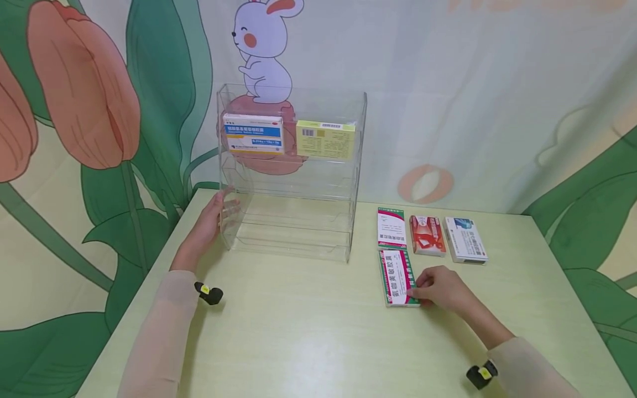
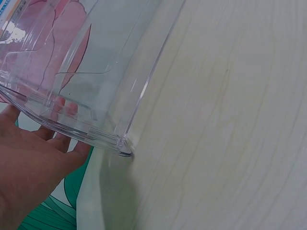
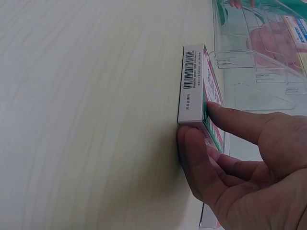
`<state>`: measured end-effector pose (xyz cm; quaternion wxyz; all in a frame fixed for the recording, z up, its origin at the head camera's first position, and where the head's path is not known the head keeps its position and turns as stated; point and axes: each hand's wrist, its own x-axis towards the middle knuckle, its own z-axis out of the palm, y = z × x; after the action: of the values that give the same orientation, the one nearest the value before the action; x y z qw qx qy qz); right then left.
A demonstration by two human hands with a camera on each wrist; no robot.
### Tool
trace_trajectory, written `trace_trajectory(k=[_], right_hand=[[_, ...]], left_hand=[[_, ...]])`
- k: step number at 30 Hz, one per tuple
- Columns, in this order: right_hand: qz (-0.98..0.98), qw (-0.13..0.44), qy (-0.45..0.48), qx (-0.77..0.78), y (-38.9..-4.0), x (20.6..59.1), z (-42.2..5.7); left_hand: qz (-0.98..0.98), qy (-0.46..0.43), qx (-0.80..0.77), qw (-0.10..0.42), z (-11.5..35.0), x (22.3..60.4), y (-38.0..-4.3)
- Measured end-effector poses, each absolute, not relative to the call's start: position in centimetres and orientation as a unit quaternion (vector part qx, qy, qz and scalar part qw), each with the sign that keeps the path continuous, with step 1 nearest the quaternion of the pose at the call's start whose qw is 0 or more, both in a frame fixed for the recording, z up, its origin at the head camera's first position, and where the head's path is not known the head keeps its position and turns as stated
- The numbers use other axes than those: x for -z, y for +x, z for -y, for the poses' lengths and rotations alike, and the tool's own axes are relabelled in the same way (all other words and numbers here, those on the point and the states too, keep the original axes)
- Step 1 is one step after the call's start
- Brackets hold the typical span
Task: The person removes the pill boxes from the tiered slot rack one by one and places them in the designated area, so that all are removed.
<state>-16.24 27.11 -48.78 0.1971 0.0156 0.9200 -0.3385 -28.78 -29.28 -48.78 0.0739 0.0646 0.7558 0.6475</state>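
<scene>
My right hand (image 1: pixel 445 287) pinches the lower right corner of a white, green and magenta medicine box (image 1: pixel 395 276) lying on the table. In the right wrist view, the thumb and fingers meet round the corner of this medicine box (image 3: pixel 193 86), whose barcoded end faces the camera. At the left, my left hand (image 1: pixel 209 218) rests its extended fingers against the outer side panel of a clear acrylic tiered rack (image 1: pixel 296 251). Those fingers (image 2: pixel 72 110) show partly through the clear plastic in the left wrist view.
On the rack's upper tier stand a blue-and-white box (image 1: pixel 254 134) and a yellow-green box (image 1: pixel 325 140). A similar green-and-magenta box (image 1: pixel 391 226), a red box (image 1: pixel 427 235) and a white-and-blue box (image 1: pixel 465 239) lie right of the rack. A printed curtain (image 1: pixel 448 83) hangs behind the table.
</scene>
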Motion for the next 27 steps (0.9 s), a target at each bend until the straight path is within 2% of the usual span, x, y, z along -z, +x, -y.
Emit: trace_trajectory(k=[20, 27], right_hand=[[-0.917, 0.206, 0.016, 0.341, -16.4, 48.5, -27.2], [-0.932, 0.177, -0.031, 0.315, -17.2, 47.4, -27.6]], left_hand=[[-0.747, 0.075, -0.657, 0.072, 29.6, 49.3, -28.5], [-0.744, 0.079, -0.66, 0.07, 29.5, 49.1, -28.8]])
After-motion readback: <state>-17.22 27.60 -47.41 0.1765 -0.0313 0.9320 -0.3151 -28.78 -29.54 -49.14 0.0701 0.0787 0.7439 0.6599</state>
